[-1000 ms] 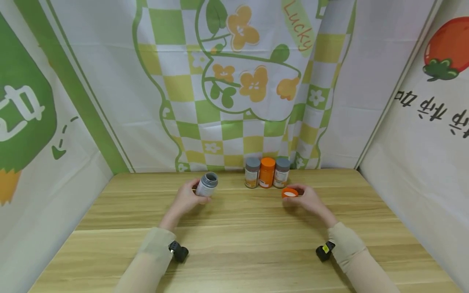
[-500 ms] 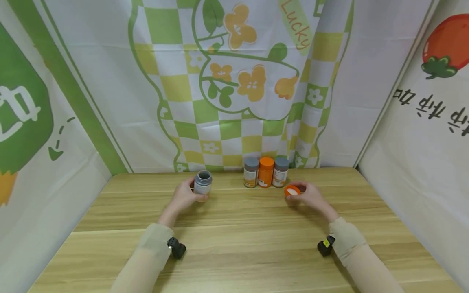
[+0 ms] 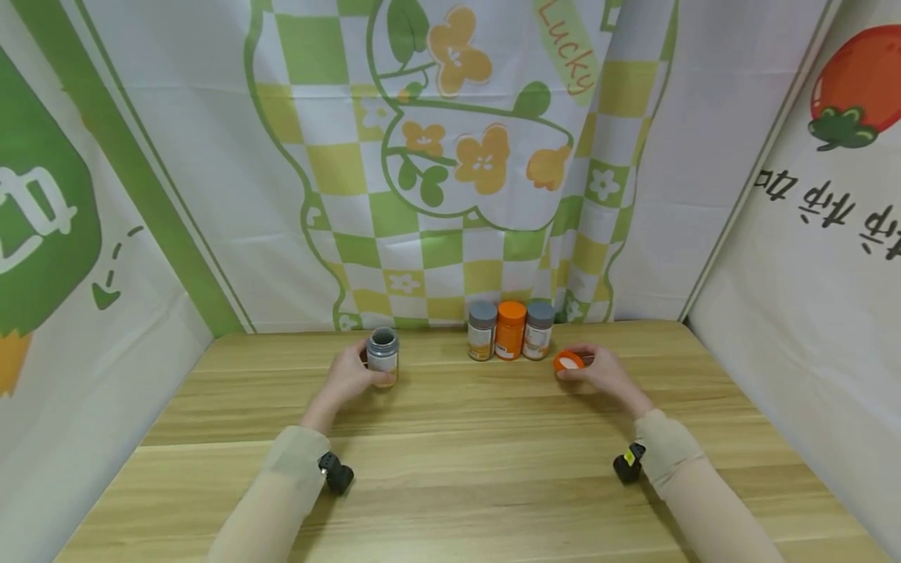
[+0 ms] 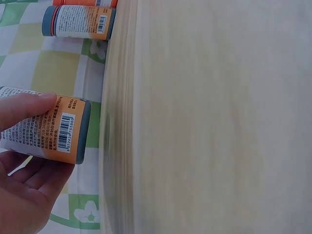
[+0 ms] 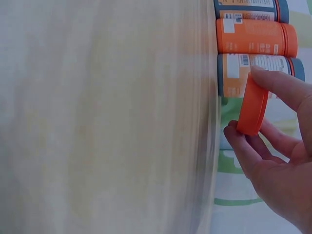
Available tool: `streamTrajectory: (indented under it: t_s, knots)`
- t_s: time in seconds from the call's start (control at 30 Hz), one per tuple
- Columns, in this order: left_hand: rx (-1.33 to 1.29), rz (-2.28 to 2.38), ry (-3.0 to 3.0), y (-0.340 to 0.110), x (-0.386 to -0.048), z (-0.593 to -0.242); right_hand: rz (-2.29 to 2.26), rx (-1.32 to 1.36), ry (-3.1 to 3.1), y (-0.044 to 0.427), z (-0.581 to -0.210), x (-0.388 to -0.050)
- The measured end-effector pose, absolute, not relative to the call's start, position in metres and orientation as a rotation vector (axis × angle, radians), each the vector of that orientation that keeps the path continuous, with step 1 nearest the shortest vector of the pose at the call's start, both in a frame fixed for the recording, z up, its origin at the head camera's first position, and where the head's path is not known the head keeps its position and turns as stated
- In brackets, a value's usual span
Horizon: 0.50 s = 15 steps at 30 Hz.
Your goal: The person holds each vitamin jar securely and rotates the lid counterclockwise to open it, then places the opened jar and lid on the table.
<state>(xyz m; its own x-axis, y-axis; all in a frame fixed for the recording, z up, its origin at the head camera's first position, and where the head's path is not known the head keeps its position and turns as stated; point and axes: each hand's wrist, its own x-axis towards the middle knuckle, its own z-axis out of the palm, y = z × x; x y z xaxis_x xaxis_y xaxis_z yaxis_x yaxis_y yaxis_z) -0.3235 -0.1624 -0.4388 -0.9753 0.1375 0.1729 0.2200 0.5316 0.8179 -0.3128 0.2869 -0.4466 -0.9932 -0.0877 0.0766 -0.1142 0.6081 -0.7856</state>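
Observation:
My left hand (image 3: 349, 375) grips an uncapped grey jar (image 3: 382, 361) round its side, its open mouth facing up and its body nearly upright. In the left wrist view, this jar (image 4: 53, 129) shows a white and orange label with a barcode. Its base is close to the tabletop; I cannot tell whether it touches. My right hand (image 3: 604, 373) pinches an orange lid (image 3: 567, 362) by its rim between thumb and fingers, its white inside turned up. The right wrist view shows this lid (image 5: 253, 105) edge-on, apart from the table.
Between the hands, at the table's back edge, stand three capped jars side by side: a grey-capped jar (image 3: 482, 332), an orange jar (image 3: 510, 332) and another grey-capped jar (image 3: 539, 332). A patterned curtain (image 3: 436, 266) hangs behind the wooden table (image 3: 464, 469).
The left hand has moved left and lower with the grey jar, which has gone from tilted to nearly upright. My right hand has shifted slightly right with the orange lid.

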Motion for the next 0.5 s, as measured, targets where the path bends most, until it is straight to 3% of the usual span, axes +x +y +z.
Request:
streamTrajectory:
  t_s: [0.5]
  knots:
    - [-0.270,-1.443,-2.698,-0.174,-0.333,-0.440,1.266,0.148,-2.815,0.298,-0.443,-0.318]
